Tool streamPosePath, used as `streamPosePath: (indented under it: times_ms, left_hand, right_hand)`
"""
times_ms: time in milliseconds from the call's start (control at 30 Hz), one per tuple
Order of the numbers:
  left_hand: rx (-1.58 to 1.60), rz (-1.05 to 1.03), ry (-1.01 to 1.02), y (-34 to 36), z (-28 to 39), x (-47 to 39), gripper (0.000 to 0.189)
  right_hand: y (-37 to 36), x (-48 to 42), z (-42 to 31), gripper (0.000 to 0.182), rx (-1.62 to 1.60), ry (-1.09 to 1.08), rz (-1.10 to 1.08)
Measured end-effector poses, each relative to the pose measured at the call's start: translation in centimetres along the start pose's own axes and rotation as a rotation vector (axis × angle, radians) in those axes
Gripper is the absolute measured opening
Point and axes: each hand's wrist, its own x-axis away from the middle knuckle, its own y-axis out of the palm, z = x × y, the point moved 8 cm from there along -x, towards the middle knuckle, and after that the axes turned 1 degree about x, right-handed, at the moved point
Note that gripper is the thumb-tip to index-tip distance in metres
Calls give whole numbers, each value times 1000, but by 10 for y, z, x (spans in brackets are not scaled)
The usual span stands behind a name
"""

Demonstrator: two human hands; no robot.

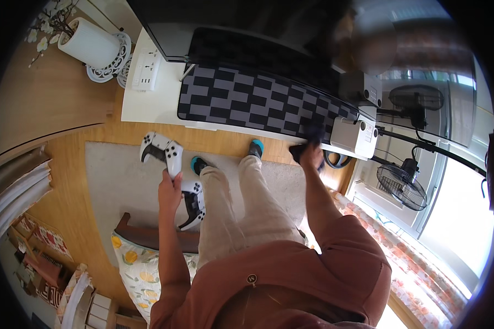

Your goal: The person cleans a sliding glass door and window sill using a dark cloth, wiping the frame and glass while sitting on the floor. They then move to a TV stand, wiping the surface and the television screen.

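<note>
My left hand (pixel 171 190) grips two white-and-black game controllers over the rug. The upper controller (pixel 173 154) extends beyond my fingers, and the lower controller (pixel 195 203) hangs beside my trouser leg. At the front edge of the white table, my right hand (pixel 311 157) is closed on a dark cloth (pixel 298 153). Part of the cloth is blurred over the black-and-grey checkered mat (pixel 247 98). Just right of that hand, a dark curved object (pixel 338 161) shows at the table edge; its kind is unclear.
A large dark television screen (pixel 247 24) stands behind the mat, reflecting the room. A white box-shaped device (pixel 352 137) with knobs sits at right, near a black fan (pixel 401 185). The table's left end bears a white power strip (pixel 147 70). A potted plant (pixel 91 43) stands beyond.
</note>
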Motion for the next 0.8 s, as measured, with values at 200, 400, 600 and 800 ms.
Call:
streamPosePath:
  times_ms: [200, 400, 600, 800]
  left_hand:
    - [12, -26, 131, 58, 60, -32, 32]
    - [411, 117, 59, 141, 130, -61, 41]
    - [609, 264, 33, 224, 161, -87, 41]
    - [586, 177, -87, 289, 189, -92, 37]
  right_hand:
    - [66, 94, 83, 51, -87, -108, -880]
    - [-39, 141, -58, 57, -563, -670, -1101]
    - [-30, 90, -95, 62, -1345, -121, -1006]
    - [47, -3, -23, 62, -1213, 410, -614]
